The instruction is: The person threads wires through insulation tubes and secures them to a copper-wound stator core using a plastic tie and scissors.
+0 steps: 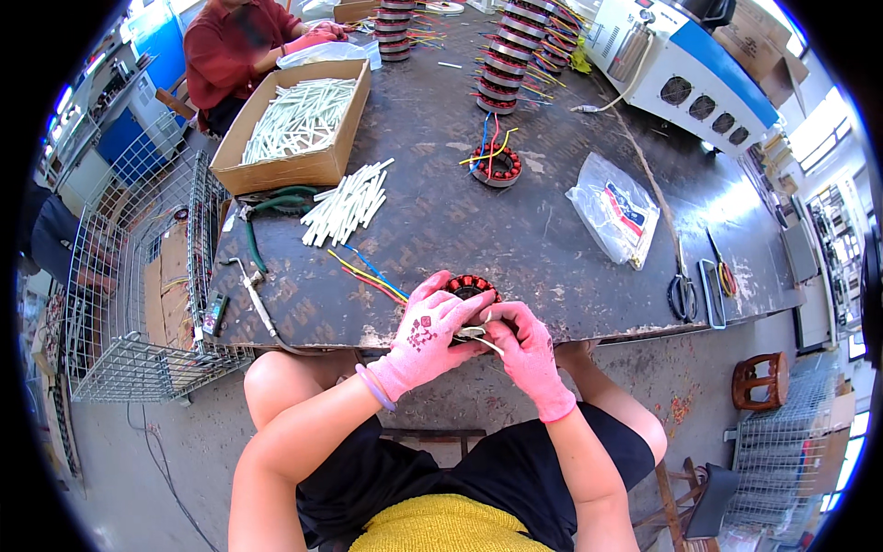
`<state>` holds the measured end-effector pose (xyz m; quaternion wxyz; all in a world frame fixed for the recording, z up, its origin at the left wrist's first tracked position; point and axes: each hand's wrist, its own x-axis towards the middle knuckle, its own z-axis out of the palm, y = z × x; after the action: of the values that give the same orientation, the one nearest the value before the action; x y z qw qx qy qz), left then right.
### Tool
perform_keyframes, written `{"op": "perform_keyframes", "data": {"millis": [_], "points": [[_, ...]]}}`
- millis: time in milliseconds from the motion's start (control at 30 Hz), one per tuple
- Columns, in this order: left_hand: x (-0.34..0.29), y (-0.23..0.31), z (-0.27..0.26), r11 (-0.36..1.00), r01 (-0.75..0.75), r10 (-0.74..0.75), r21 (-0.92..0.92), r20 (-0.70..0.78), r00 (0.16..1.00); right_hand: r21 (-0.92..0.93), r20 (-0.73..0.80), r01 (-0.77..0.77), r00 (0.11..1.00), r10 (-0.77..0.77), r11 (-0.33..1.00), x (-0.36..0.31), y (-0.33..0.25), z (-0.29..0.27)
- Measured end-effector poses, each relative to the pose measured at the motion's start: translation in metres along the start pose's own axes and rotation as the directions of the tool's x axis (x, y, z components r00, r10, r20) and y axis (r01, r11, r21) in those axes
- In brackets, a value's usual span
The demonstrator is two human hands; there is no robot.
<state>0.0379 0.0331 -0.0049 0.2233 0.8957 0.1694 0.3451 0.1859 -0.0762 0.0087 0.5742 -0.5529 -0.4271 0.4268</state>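
Both my hands wear pink gloves and meet at the table's near edge. My left hand [425,333] is closed around a ring-shaped motor stator [471,283] with red-brown copper windings. Blue, yellow and red lead wires [375,279] run from it to the upper left. Fingers of my right hand [528,357] are pinched together at the stator's near side, on a thin white strand [489,345] whose end sticks out below them. My fingers hide much of the stator's near side. A second stator [498,169] with coloured leads lies farther up the table.
White sleeves fill a cardboard box [230,152]; a loose pile of white sleeves [348,204] lies beside it. Pliers [253,235], a soldering-iron-like tool [258,299], a plastic bag [612,207] and scissors [682,294] surround my workspace. Stacked stators [501,69] stand behind. Another person [221,55] sits far left.
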Motion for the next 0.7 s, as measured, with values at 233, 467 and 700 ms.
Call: {"op": "perform_keyframes", "data": {"millis": [233, 467, 700], "points": [[-0.002, -0.003, 0.002, 1.000, -0.028, 0.028, 0.010, 0.014, 1.000, 0.040, -0.008, -0.092, 0.996, 0.092, 0.995, -0.006, 0.001, -0.001], [0.000, -0.002, 0.001, 0.998, -0.033, 0.031, 0.057, 0.042, 0.999, -0.047, 0.064, -0.017, 0.998, 0.020, 0.999, 0.001, -0.004, -0.003], [0.004, -0.001, -0.001, 0.992, -0.098, 0.094, 0.082, 0.059, 0.994, 0.322, -0.097, -0.091, 0.987, 0.128, 0.942, -0.023, 0.007, 0.011]]}}
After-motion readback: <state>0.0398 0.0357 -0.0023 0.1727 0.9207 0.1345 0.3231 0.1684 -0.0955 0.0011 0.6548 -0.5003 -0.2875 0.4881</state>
